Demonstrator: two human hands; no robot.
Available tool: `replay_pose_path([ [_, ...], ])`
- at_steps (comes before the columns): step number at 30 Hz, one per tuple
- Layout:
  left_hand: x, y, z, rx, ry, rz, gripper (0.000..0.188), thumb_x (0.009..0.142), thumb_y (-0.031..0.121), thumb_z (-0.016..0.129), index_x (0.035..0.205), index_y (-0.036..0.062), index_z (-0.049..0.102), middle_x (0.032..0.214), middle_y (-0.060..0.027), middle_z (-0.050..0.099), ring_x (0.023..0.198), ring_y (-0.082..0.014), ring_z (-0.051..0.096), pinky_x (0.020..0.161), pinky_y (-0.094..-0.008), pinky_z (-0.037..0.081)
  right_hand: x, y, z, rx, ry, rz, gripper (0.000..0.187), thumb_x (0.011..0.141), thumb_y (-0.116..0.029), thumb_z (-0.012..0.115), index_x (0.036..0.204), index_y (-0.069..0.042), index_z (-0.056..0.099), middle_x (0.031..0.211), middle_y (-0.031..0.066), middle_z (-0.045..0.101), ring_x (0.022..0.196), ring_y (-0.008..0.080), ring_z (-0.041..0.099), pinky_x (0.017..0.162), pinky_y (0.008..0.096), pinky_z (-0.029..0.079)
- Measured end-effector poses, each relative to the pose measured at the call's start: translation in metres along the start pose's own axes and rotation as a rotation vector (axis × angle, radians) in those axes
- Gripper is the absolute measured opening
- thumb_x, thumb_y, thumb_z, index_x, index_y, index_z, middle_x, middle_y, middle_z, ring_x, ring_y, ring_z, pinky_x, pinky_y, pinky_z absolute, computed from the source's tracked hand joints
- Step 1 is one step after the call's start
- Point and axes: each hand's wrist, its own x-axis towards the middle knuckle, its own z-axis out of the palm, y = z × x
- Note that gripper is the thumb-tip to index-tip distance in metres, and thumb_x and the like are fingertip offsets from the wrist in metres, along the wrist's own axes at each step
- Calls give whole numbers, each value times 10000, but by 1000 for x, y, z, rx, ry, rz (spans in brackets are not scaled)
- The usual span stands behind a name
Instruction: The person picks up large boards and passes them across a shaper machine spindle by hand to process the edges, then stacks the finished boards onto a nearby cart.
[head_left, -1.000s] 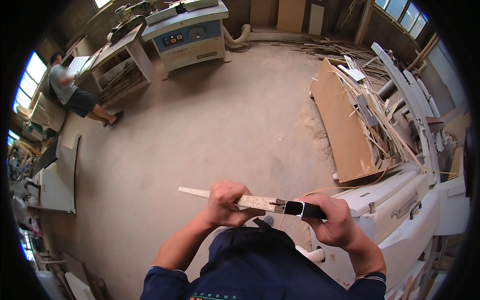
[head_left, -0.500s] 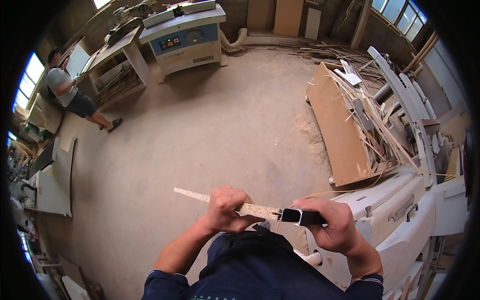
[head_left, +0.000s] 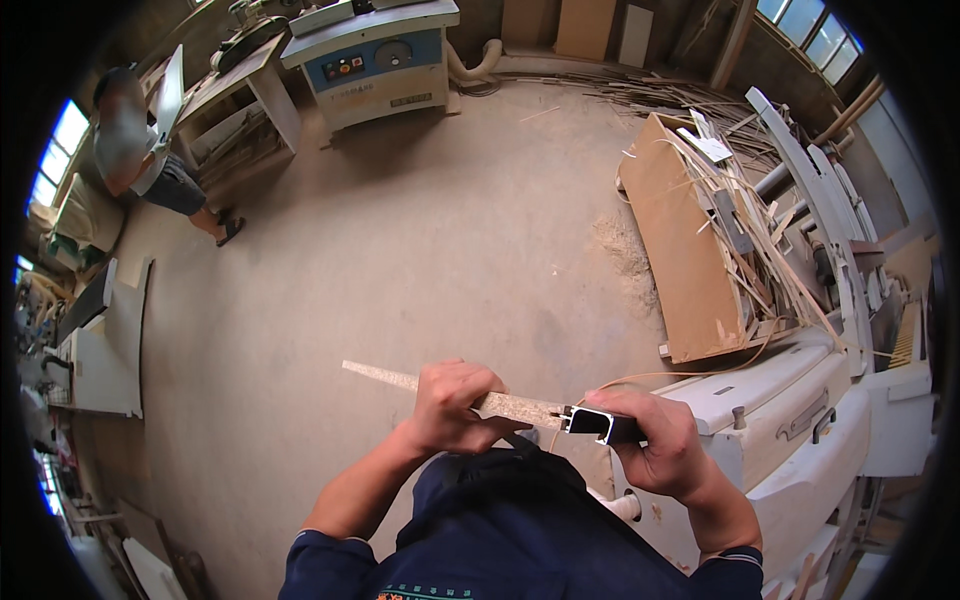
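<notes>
A narrow chipboard panel [head_left: 525, 407], seen edge-on, reaches from the left across the front of my body. My left hand [head_left: 455, 405] is closed around it near its middle, fingers over the top and thumb below. At the panel's right end sits a black metal profile [head_left: 590, 422] with a bright, hollow cut end, meeting the board's edge. My right hand [head_left: 665, 440] grips this profile from the right. Whether the profile is fully seated on the board I cannot tell.
A wooden bin [head_left: 690, 250] full of offcuts stands at the right, beside a white machine [head_left: 780, 400]. A blue and white machine [head_left: 375, 70] stands at the back. At the far left another person [head_left: 130, 150] holds a white panel [head_left: 170, 95]. Boards [head_left: 110, 350] lean at the left.
The profile has turned slightly, showing more of its hollow end, while both hands keep their grip. The other person has shifted and raised the white panel more upright.
</notes>
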Motion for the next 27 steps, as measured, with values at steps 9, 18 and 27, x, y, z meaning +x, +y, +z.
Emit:
replay_pose_path([
  [9, 2, -2, 2, -25, 8, 0, 322, 538, 210, 828, 587, 116, 524, 515, -28, 522, 440, -211, 513, 432, -302, 351, 5, -1, -3, 36, -64, 27, 316, 737, 98, 606, 1028, -6, 539, 915, 165, 666, 828, 295, 675, 700, 319, 539],
  [18, -2, -10, 0, 25, -50, 9, 259, 540, 181, 811, 676, 100, 606, 580, -31, 595, 480, -207, 563, 467, -293, 383, 5, 2, -1, 118, -50, 119, 336, 714, 2, 703, 1028, -44, 592, 853, 137, 656, 743, 302, 652, 631, 337, 519],
  [27, 0, -11, 1, 42, -2, -53, 276, 514, 154, 827, 626, 86, 583, 568, -49, 591, 480, -219, 543, 480, -310, 408, -43, 23, -78, -191, 311, 435, 291, 734, -44, 719, 1005, -37, 614, 825, 159, 630, 748, 336, 627, 640, 352, 495],
])
